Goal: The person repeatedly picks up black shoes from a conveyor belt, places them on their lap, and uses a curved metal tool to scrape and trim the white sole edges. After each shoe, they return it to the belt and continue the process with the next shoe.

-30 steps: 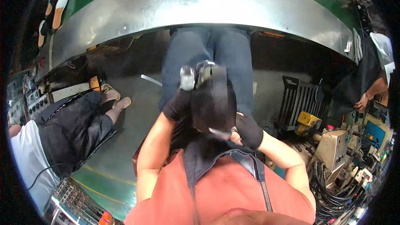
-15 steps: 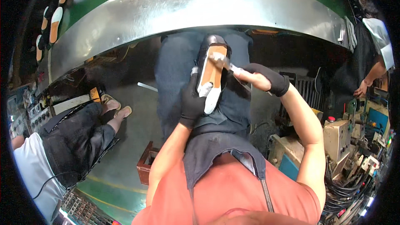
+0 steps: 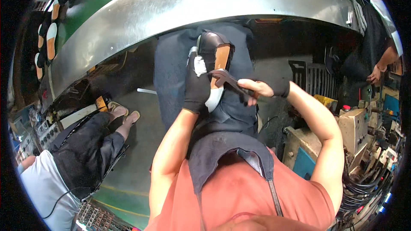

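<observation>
Upside down on my lap lies a black shoe (image 3: 212,42), its tan-and-white underside facing up. My left hand (image 3: 195,83), in a black fingerless glove with white wrapping on the fingers, is closed around the shoe's left side. The far ends of those fingers are partly hidden. My right hand (image 3: 262,89), in a black wrist covering, grips dark metal pincers (image 3: 223,77) with a hooked head. The head lies over the middle of the sole, near my left fingers; I cannot tell whether it touches.
A shiny metal bench edge (image 3: 141,15) curves across beyond my knees. Several shoes (image 3: 52,40) stand at the far left. One co-worker (image 3: 75,162) is at the left, and another's hand (image 3: 374,75) shows at the right. A machine box (image 3: 353,130) with cables stands at my right.
The blurred tool has moved down from the toe area to the middle of the sole. My left fingers have shifted to the shoe's side, and the shoe has turned somewhat.
</observation>
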A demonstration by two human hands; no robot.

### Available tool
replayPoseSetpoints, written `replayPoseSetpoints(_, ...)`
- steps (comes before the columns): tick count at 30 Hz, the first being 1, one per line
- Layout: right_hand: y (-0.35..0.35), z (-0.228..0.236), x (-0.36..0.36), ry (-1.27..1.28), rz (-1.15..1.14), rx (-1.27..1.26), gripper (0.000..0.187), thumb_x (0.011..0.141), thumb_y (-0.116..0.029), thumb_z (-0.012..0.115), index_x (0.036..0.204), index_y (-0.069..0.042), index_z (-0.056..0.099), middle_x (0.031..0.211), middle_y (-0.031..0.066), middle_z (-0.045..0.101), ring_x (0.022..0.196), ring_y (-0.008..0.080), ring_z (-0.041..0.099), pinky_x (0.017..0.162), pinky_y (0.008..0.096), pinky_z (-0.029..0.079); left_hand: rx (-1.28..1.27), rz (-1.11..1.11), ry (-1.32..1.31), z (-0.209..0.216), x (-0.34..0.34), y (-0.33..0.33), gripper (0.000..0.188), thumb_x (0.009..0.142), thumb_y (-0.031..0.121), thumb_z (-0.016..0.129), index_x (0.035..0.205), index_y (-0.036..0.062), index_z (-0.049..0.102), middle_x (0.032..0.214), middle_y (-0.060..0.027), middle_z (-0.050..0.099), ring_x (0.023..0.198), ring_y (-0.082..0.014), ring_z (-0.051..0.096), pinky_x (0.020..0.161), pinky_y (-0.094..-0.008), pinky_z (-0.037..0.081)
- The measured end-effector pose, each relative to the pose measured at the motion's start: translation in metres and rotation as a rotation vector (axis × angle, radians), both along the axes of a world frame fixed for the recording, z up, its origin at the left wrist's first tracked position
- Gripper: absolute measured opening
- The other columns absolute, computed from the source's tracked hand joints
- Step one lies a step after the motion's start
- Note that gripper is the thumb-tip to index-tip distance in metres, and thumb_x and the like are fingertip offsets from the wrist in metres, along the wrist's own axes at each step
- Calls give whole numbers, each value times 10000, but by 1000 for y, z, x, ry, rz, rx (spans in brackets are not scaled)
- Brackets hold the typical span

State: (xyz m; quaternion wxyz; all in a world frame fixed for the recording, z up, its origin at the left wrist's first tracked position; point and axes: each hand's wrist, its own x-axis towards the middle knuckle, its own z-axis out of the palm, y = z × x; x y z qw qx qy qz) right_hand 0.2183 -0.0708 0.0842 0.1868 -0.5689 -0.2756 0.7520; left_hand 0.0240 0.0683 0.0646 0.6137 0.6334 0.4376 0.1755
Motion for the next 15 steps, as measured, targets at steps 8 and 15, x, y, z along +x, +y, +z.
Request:
replayPoseSetpoints(8,56,135,-2,-770,470,821,387,948,-365,499,865,-19,651,751,238,611,711,419,610,633,468,482,562,-121,222,-39,-21,2,508,925,148,491,1337,-97,321,1180,-332,529,998,-460,583,806,-461,496)
replayPoseSetpoints(15,-7,6,-40,-519,170,639,318,974,-320,497,1025,-30,614,860,192,636,771,289,613,679,377,474,87,4,-200,-46,-73,-47,580,914,266,580,1363,-35,371,1234,-157,544,1125,-253,540,992,-322,404)
